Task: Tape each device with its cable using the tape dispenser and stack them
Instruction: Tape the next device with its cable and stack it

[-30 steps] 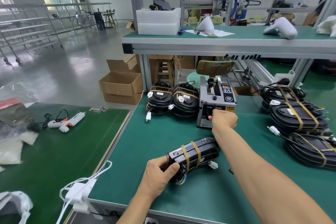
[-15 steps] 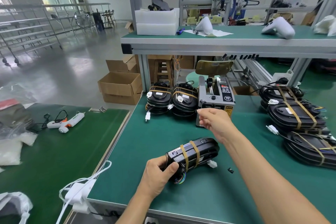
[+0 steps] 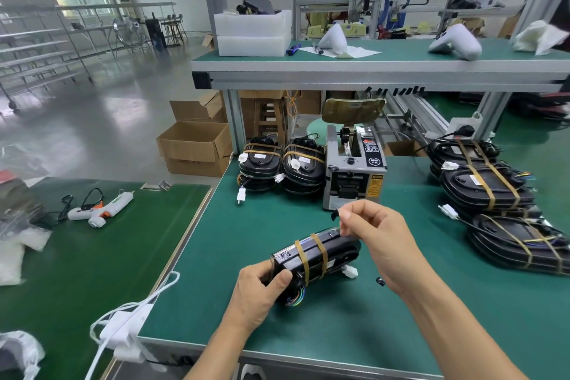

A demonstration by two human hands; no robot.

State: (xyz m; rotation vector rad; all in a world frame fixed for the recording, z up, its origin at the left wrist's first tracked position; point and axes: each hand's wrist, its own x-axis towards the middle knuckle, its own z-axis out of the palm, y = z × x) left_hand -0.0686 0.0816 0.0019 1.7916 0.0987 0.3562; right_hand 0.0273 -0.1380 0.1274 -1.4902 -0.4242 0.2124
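Near the desk's point(image 3: 354, 333) front edge, a taped device point(image 3: 314, 256) is gripped at its near end by the left hand point(image 3: 259, 290), while a small dark piece point(image 3: 334, 213) is pinched in the right hand point(image 3: 379, 241) just above it.

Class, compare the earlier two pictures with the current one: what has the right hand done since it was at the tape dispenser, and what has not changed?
The right hand has drawn back from the tape dispenser toward the device, now pinching a small dark piece, seemingly tape, above it. The left hand holds the device's near end as before. The taped stacks stayed put.
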